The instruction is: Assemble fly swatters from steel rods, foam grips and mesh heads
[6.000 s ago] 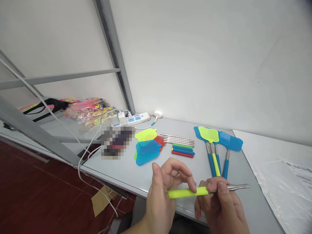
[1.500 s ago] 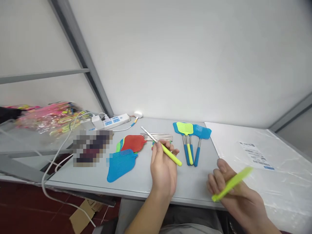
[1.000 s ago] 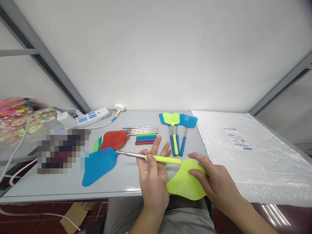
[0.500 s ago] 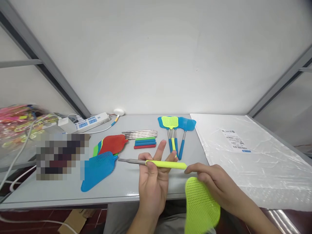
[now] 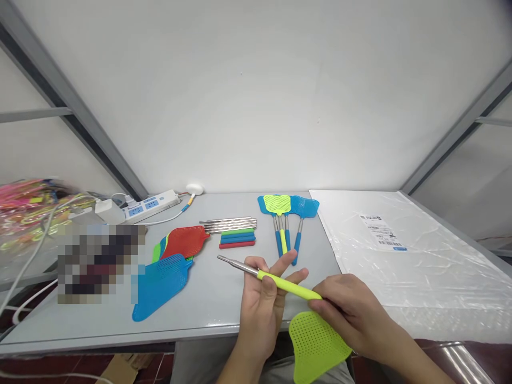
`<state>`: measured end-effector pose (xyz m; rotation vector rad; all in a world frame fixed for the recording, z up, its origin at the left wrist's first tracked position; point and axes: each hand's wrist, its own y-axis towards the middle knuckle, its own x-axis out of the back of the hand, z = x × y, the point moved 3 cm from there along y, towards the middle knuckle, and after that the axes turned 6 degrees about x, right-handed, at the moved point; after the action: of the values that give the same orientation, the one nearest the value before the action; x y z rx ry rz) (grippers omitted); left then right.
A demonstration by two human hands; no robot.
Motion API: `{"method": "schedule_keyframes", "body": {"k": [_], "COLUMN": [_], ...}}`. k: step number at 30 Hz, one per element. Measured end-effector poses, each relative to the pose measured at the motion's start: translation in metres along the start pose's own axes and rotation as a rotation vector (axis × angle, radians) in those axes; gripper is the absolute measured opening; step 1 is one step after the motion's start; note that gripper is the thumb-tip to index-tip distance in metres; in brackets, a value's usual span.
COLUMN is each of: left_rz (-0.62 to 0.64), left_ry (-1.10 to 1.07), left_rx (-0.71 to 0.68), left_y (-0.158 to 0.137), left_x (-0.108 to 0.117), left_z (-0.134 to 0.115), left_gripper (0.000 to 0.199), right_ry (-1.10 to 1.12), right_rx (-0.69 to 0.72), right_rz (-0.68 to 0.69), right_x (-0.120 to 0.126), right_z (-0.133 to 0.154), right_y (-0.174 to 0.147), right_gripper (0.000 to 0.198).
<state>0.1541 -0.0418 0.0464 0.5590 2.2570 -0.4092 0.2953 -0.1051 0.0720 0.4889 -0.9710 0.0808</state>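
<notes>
Holding handle (image 5: pixel 294 288) btwn L grip (image 5: pixel 262 304) & R grip (image 5: pixel 350 312), above front edge of bench (image 5: pixel 218 306)

Clamped on handle near its L end w/ L grip, thumb against near side, other fingers partly spread. Clamped on R end of handle w/ R grip, thumb & fingers together. Yellow in colour, w/ steel rod (image 5: pixel 240 265) sticking out its L end, tilted a bit up to L. Also yellow: mesh head (image 5: pixel 318 341), hanging just under R grip; neck hidden, so can't tell exactly how held.

To do this well: pinch close to where rod meets handle, hold both in one straight line, push or pull along that line only, no sideways bend. Rod prob. slick, so pinch firmly. Mind mesh head too, prob. easy to drop w/ R grip doing double duty.

Containers: clear bags (image 5: pixel 44 202) at far L, w/ pink & yellow stuff inside, too jumbled to ID. White packet (image 5: pixel 356 274) lying flat on R part of bench, label (image 5: pixel 384 233) on top, contents not visible. Loose on bench, not in any container: red head (image 5: pixel 186 242), blue head (image 5: pixel 162 285), loose rods (image 5: pixel 230 225), loose handles (image 5: pixel 238 239) just beside those, swatters (image 5: pixel 277 204) near packet.
</notes>
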Motion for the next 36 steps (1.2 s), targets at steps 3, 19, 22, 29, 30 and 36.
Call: {"method": "schedule_keyframes", "body": {"k": [3,19,22,29,30,36], "left_rz": [-0.005,-0.027,0.052,0.181,0.152,0.065], "left_ry": [0.002,1.04,1.299,1.704,1.759,1.841], "left_rx": [-0.023,0.043,-0.092,-0.347,-0.402,-0.577], "left_y": [-0.001,-0.027,-0.021,0.005,0.007,0.008], "left_x": [-0.003,0.073,0.057,0.038,0.04,0.049], "left_z": [0.0,-0.049,-0.044,-0.012,-0.009,-0.01], "left_gripper": [0.036,0.028,0.029,0.036,0.037,0.038], "right_ry": [-0.011,1.039,1.206,1.039,0.971,0.752], "right_rx": [0.012,-0.826,-0.8,-0.691,-0.69,-0.633], "right_rz": [-0.008,-0.509,-0.864,-0.989,-1.005,-0.933], "right_x": [-0.005,-0.009,-0.013,-0.028,-0.028,-0.023], "right_z": [-0.001,-0.041,-0.05,-0.049,-0.048,-0.041], "right_y": [0.001,0.0,0.004,0.001,-0.001,-0.001], "right_gripper": [0.03,0.038,0.027,0.03,0.031,0.038]}}
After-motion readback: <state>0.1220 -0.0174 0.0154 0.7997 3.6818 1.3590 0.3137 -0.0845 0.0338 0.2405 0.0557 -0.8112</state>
